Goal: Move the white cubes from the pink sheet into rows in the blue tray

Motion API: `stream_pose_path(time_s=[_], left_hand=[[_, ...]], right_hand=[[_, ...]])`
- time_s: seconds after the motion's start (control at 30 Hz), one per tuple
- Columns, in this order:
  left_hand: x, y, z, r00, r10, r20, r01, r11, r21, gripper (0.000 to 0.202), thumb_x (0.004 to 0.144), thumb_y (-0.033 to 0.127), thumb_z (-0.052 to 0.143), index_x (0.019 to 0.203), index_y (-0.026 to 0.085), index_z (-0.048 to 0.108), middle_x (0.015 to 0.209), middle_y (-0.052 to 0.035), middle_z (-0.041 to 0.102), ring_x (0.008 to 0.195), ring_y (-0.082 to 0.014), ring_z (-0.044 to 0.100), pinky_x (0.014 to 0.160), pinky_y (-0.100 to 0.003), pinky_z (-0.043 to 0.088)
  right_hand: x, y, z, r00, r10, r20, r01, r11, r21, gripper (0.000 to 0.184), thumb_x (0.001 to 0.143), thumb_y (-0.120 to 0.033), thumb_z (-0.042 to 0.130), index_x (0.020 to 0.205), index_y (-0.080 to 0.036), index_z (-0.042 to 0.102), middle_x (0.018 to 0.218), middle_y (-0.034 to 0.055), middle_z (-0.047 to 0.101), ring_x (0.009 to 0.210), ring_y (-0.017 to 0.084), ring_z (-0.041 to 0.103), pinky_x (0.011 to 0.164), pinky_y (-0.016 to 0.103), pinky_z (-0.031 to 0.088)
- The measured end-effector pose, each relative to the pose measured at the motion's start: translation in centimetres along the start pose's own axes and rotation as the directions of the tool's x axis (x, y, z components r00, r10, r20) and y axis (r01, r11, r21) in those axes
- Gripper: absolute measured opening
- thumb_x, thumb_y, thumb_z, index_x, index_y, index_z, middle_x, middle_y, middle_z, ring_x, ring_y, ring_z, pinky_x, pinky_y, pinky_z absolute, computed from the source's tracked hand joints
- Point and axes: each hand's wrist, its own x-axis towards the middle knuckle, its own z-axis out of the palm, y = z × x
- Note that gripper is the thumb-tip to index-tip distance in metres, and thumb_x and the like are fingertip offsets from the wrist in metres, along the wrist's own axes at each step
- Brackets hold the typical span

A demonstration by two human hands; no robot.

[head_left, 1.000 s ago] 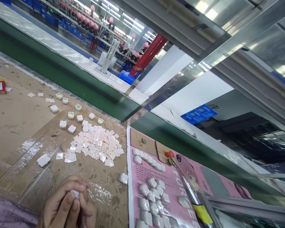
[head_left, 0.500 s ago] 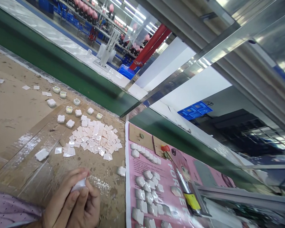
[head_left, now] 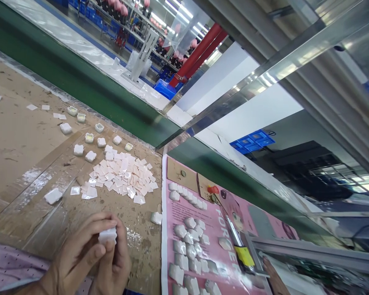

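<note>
Both hands are low at the near edge of the brown cardboard-topped table (head_left: 18,139). The left hand (head_left: 74,259) and right hand (head_left: 116,264) are closed together on one small white moulded plastic piece (head_left: 107,236), pinched between fingertips and held just above the board. It looks feather-light and fairly stiff, probably a bit slick, so a grip on its side edges seems safest. Beyond the hands lies a heap of pale pink square slips (head_left: 123,177) with loose white caps around it. To the right, more white pieces (head_left: 187,246) sit on a pink printed sheet (head_left: 175,205).
</note>
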Motion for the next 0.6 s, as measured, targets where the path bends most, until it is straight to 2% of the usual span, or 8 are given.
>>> stream_pose_path(time_s=[0.07,0.13,0.23,0.33,0.43,0.53,0.6], left_hand=[[-0.2,-0.1,0.4,1.0,-0.011,-0.028,0.009,0.995,-0.096,0.024,0.092,0.05,0.046,0.103,0.041,0.066,0.118,0.0102,0.065,0.113,-0.0085,0.058,0.098,-0.008,0.039],[-0.1,0.1,0.6,0.997,0.014,-0.075,-0.022,0.994,-0.111,0.024,0.093,0.048,0.045,0.093,0.04,0.067,0.109,0.0112,0.066,0.108,-0.0081,0.059,0.096,-0.009,0.04],[0.2,0.7,0.7,0.987,0.05,-0.151,-0.069,0.99,-0.121,0.022,0.092,0.047,0.049,0.084,0.037,0.066,0.097,0.0127,0.066,0.098,-0.0064,0.062,0.092,-0.007,0.042],[0.3,1.0,0.8,0.981,0.062,-0.181,-0.088,0.986,-0.139,0.02,0.091,0.046,0.051,0.082,0.036,0.066,0.094,0.0136,0.067,0.094,-0.0054,0.062,0.089,-0.006,0.043],[0.0,0.3,0.4,0.991,0.045,-0.125,-0.062,0.989,-0.136,0.02,0.092,0.046,0.05,0.088,0.035,0.066,0.106,0.0114,0.066,0.102,-0.0073,0.061,0.093,-0.008,0.042],[-0.4,-0.8,-0.2,0.997,-0.028,0.068,0.035,0.993,-0.109,0.026,0.095,0.043,0.045,0.118,0.04,0.055,0.125,0.0095,0.061,0.115,-0.0086,0.057,0.097,-0.01,0.041],[-0.6,-1.0,-0.4,0.988,-0.09,0.128,0.1,0.992,-0.078,0.033,0.095,0.043,0.042,0.128,0.041,0.048,0.128,0.0088,0.06,0.118,-0.0093,0.056,0.099,-0.011,0.041]], right_hand=[[-0.2,0.0,0.4,0.999,0.03,-0.013,-0.03,0.999,0.028,0.038,0.07,-0.057,0.069,0.1,-0.034,0.071,0.109,-0.0023,0.074,0.106,0.015,0.067,0.089,0.018,0.051],[-0.5,0.1,0.7,1.0,0.026,0.006,-0.027,0.998,0.061,0.033,0.071,-0.054,0.07,0.098,-0.035,0.071,0.103,-0.0046,0.075,0.102,0.013,0.068,0.088,0.015,0.05],[-0.7,0.4,0.9,0.999,-0.039,0.018,0.038,0.997,0.07,0.024,0.073,-0.051,0.069,0.093,-0.038,0.071,0.096,-0.0069,0.076,0.099,0.012,0.069,0.09,0.019,0.051],[-0.6,0.7,0.8,0.992,-0.123,-0.017,0.124,0.992,0.012,0.021,0.074,-0.051,0.068,0.09,-0.038,0.071,0.095,-0.0071,0.076,0.096,0.014,0.07,0.089,0.023,0.053],[-0.5,1.1,0.5,0.981,-0.193,-0.03,0.189,0.977,-0.094,0.021,0.079,-0.05,0.063,0.093,-0.037,0.071,0.095,-0.0048,0.076,0.095,0.018,0.07,0.088,0.028,0.055],[-0.5,1.7,0.1,0.957,-0.292,-0.011,0.285,0.941,-0.183,0.02,0.084,-0.045,0.058,0.098,-0.036,0.07,0.097,-0.0015,0.076,0.096,0.021,0.071,0.086,0.034,0.057],[-0.5,2.1,-0.3,0.936,-0.352,0.014,0.345,0.91,-0.23,0.019,0.086,-0.038,0.056,0.1,-0.034,0.069,0.1,0.0011,0.075,0.097,0.023,0.07,0.083,0.037,0.058]])
